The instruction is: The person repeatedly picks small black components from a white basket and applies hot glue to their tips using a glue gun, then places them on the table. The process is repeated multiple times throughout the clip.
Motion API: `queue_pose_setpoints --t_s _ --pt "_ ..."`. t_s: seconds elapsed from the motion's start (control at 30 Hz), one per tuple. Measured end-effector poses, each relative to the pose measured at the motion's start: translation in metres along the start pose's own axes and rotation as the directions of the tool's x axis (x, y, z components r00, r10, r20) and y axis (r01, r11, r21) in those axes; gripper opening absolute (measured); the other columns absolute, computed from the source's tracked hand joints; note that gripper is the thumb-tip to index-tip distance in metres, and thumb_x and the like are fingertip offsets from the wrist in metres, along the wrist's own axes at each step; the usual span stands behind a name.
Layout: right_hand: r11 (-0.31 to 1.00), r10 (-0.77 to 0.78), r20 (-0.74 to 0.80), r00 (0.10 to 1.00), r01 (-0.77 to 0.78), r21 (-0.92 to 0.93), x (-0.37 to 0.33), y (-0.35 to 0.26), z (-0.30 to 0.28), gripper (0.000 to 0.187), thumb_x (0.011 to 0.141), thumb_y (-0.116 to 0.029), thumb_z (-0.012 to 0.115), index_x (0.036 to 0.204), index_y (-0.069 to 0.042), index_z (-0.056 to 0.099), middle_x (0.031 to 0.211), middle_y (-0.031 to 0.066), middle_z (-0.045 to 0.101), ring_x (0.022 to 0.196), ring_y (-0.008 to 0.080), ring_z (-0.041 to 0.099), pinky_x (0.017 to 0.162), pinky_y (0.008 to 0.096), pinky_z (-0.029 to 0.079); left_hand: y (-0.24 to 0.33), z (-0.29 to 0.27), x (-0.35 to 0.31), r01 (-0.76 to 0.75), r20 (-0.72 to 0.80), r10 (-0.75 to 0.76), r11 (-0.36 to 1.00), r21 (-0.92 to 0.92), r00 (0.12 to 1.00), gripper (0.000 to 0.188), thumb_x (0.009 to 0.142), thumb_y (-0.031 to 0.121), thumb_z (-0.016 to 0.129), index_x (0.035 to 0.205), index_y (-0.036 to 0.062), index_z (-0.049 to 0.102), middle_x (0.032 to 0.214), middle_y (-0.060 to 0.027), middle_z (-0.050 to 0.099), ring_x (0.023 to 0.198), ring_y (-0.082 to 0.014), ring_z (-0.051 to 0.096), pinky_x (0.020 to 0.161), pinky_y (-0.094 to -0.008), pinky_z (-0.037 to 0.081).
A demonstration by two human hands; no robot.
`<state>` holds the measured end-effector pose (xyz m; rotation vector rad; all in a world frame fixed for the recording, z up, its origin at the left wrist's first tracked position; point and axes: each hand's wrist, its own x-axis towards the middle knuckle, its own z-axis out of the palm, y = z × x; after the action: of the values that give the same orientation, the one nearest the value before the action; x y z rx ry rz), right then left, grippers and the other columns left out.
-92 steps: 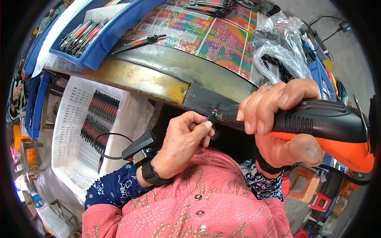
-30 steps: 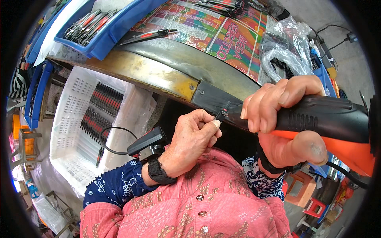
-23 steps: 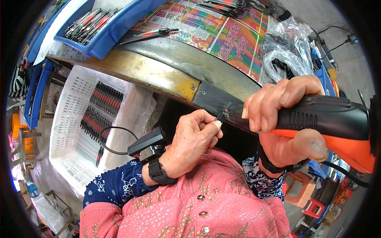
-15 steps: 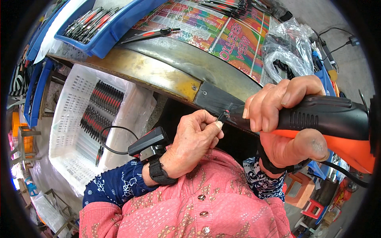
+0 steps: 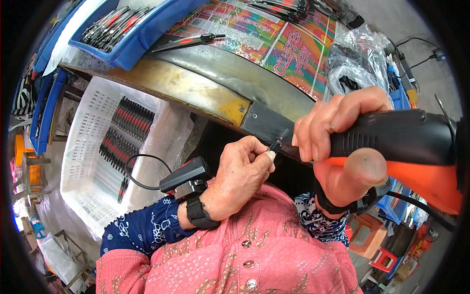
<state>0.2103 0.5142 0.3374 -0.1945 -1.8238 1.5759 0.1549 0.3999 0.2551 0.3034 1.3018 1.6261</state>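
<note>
My left hand [image 5: 245,169] is closed in a pinch, thumb against forefinger, on a small dark piece [image 5: 275,145] whose kind I cannot make out. Just right of it, my right hand [image 5: 338,142] wraps round the black grip of a black-and-orange handheld power tool [image 5: 401,137], the thumb underneath. Its front end is hidden behind my right fingers, so I cannot tell whether it touches the small piece. Both hands hover by the bench edge, beside a black plate [image 5: 269,121] screwed to it. A black device [image 5: 185,176] with a cable is strapped to my left wrist.
A white perforated basket [image 5: 81,147] left of my hands holds rows of slim black-and-red tools [image 5: 132,120]. On the bench are a blue bin [image 5: 127,56] of similar tools, a single tool [image 5: 188,42], a colourful printed sheet [image 5: 279,39] and a clear plastic bag [image 5: 360,56].
My right hand and the power tool have shifted slightly left and up, hiding the tool's front end behind the fingers. My left hand keeps its pinch in nearly the same place.
</note>
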Motion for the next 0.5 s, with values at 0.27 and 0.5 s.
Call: queue_pose_setpoints --t_s 0.27,0.5 --pt "1.000 -0.017 -0.050 0.999 0.017 0.008 0.0011 0.0036 0.0049 0.065 0.069 -0.059 0.071 0.084 -0.005 0.040 0.057 0.0021 0.045 0.045 0.0124 0.046 0.047 0.0275 0.042 0.0059 0.0000 -0.0013 0.045 -0.008 -0.046 0.997 -0.061 0.999 0.011 0.087 0.007 0.056 0.081 -0.0016 0.052 0.064 -0.0025 0.056 0.050 -0.0051 0.046 0.043 -0.0200 0.036" --pt "1.000 -0.001 -0.040 0.999 0.002 0.023 0.0015 0.0028 0.0051 0.064 0.070 -0.059 0.070 0.084 -0.005 0.040 0.057 0.0019 0.045 0.045 0.0121 0.046 0.047 0.0272 0.042 0.0068 0.0009 -0.0023 0.043 -0.022 -0.044 0.997 -0.057 0.999 0.011 0.087 0.007 0.056 0.081 -0.0018 0.053 0.064 -0.0023 0.056 0.051 -0.0049 0.046 0.043 -0.0199 0.036"
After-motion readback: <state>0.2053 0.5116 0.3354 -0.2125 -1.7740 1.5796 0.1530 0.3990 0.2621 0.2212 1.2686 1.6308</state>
